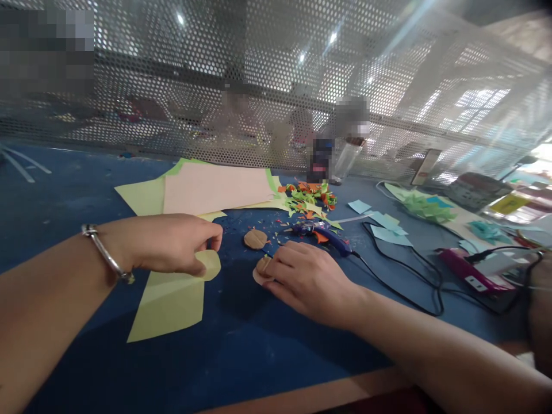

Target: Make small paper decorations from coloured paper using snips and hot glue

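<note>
My left hand (176, 244), with a silver bangle at the wrist, has its thumb and fingers closed on a yellow paper circle (211, 265). Under that hand lies a cut sheet of yellow paper (170, 307). My right hand (304, 279) pinches a small brown cardboard disc (263, 265) with a pale pink paper circle (259, 277) beneath it, close to the tabletop. Another brown cardboard disc (255, 239) rests on the blue table just beyond my right fingers. A purple glue gun (321, 232) with an orange trigger lies behind my right hand.
Large pink paper (215, 190) lies over yellow and green sheets. Beside it is a pile of orange and green scraps (308, 198). Light blue paper pieces (390, 233), a black cord (401, 305) and a magenta power strip (474, 273) are at right. A perforated metal screen (267, 75) stands behind.
</note>
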`<state>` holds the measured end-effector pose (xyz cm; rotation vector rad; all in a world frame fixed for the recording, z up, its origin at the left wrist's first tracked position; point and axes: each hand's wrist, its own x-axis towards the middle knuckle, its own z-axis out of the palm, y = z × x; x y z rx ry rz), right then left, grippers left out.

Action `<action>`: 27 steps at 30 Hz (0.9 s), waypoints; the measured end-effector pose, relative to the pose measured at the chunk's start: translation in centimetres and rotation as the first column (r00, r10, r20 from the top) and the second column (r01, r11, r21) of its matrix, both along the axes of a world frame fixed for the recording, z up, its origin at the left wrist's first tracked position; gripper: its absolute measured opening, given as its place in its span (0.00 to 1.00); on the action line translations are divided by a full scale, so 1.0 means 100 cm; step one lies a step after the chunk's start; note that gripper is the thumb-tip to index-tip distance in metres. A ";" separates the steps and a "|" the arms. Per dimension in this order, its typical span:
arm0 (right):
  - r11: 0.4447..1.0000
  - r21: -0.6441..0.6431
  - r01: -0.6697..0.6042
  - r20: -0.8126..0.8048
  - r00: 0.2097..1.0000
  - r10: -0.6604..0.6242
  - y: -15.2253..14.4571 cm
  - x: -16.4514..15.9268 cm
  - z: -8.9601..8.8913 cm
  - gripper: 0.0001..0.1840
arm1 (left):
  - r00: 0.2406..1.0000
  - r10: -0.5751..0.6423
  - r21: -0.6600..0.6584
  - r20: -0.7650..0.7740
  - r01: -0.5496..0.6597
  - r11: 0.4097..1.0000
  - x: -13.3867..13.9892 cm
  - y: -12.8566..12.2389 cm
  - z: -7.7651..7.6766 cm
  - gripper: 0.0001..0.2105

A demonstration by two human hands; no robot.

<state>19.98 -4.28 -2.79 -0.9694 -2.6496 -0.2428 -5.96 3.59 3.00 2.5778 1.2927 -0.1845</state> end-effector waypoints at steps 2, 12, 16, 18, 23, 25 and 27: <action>1.000 0.000 0.005 -0.003 1.000 -0.005 0.001 0.000 0.001 0.12 | 0.999 0.032 -0.091 -0.010 -0.033 0.995 0.002 0.001 0.002 0.08; 0.993 0.052 0.104 -0.104 0.990 -0.098 0.012 0.001 -0.002 0.12 | 0.738 0.190 -0.300 0.648 0.018 0.954 0.021 0.008 -0.014 0.06; 0.981 0.104 0.162 -0.255 0.958 -0.131 0.009 0.004 -0.001 0.11 | 0.473 0.461 -0.544 0.751 0.046 0.838 0.038 -0.003 -0.024 0.09; 0.976 0.133 0.172 -0.285 0.950 -0.128 0.007 0.005 0.001 0.11 | 0.412 0.532 -0.614 0.740 0.089 0.785 0.043 -0.009 -0.025 0.11; 0.977 0.169 0.129 -0.294 0.953 -0.075 0.004 0.006 0.004 0.09 | 0.434 0.566 -0.696 0.701 0.245 0.675 0.049 -0.019 -0.024 0.13; 0.983 0.149 0.109 -0.323 0.945 -0.056 0.004 0.007 0.004 0.08 | 0.489 0.531 -0.700 0.692 0.274 0.660 0.050 -0.022 -0.024 0.15; 0.991 0.098 0.093 -0.383 0.922 -0.048 0.004 0.008 0.004 0.07 | 0.534 0.483 -0.681 0.694 0.268 0.682 0.051 -0.025 -0.026 0.13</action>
